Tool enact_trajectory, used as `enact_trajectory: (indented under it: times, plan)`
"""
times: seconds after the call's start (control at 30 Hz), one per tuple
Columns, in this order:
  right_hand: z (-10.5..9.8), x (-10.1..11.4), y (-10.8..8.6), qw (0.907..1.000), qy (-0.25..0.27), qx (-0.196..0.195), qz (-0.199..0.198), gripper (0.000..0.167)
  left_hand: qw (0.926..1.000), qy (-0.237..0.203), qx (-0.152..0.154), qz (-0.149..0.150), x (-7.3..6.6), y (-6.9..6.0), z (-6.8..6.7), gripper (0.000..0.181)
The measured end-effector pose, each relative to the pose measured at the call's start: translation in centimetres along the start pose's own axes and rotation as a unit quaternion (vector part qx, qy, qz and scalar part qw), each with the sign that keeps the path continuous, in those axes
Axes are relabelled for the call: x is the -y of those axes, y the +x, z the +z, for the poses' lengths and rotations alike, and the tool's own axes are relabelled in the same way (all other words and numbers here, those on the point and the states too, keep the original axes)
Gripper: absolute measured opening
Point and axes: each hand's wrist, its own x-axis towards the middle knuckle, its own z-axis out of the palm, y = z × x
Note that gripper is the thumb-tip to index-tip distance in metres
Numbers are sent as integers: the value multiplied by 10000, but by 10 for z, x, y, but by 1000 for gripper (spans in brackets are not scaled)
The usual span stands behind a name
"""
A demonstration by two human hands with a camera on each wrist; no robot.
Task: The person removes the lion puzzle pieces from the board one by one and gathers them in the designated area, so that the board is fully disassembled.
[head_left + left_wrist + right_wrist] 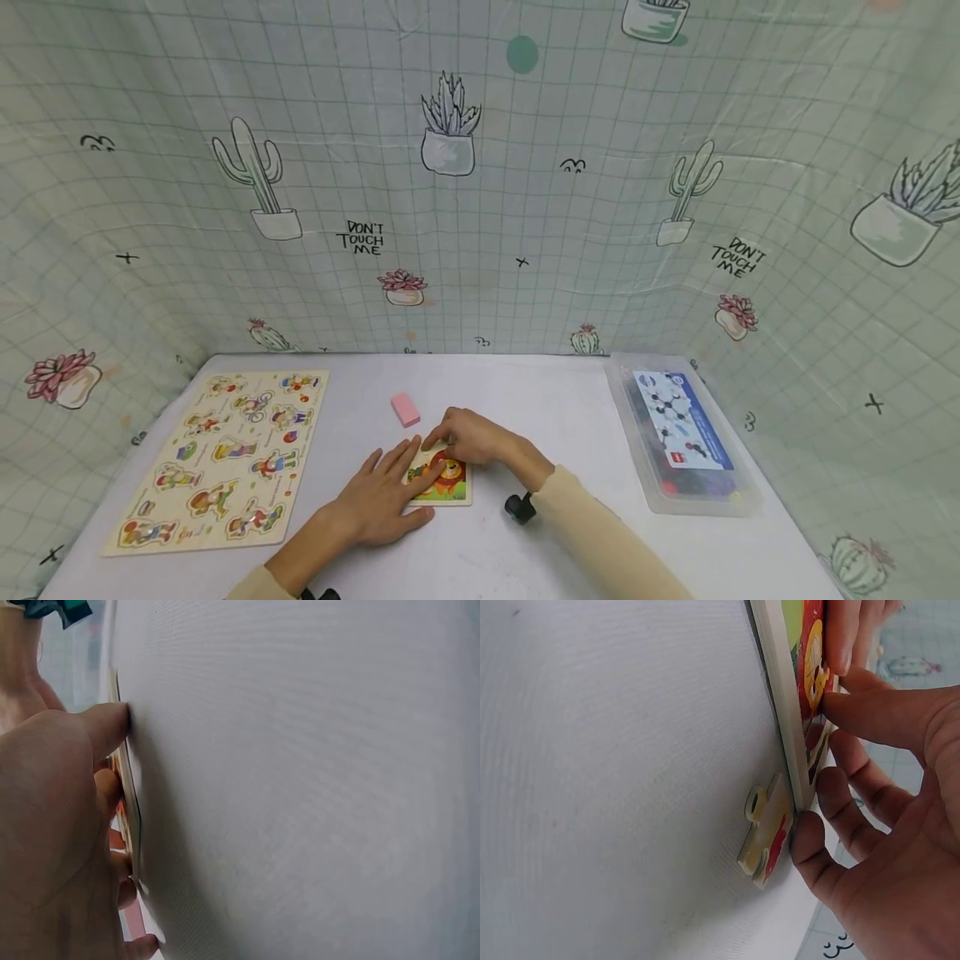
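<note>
A small wooden jigsaw puzzle [448, 497] with a lion picture lies on the white table. My left hand [378, 500] rests over its left side, fingers spread and fairly straight, one fingertip on the picture. At the puzzle's far right corner, my right hand [472, 435] has bent fingers, thumb on the lion picture. In the right wrist view, the thumb and fingers pinch a slightly tilted puzzle piece [819, 756] at the board's corner; their tips partly cover it. A loose puzzle piece [769, 836] lies on the table against the board's edge, beside the little finger.
Beyond the puzzle lies a pink eraser-like block [406, 409]. A large wooden board with cartoon figures [281, 446] occupies the table's left side. A clear plastic case with a blue-and-white label [652, 492] stands at the right. A patterned curtain [480, 275] encloses the table.
</note>
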Motion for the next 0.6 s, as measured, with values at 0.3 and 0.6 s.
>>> enact_trajectory:
  times: [0.3,0.6]
  plan:
    - [2,-1,1,9999,92,-29,131,32,10000,22,-52,24,4,3,6,65]
    - [2,0,1,9999,66,-6,139,32,9998,114,-134,2,5,4,11,65]
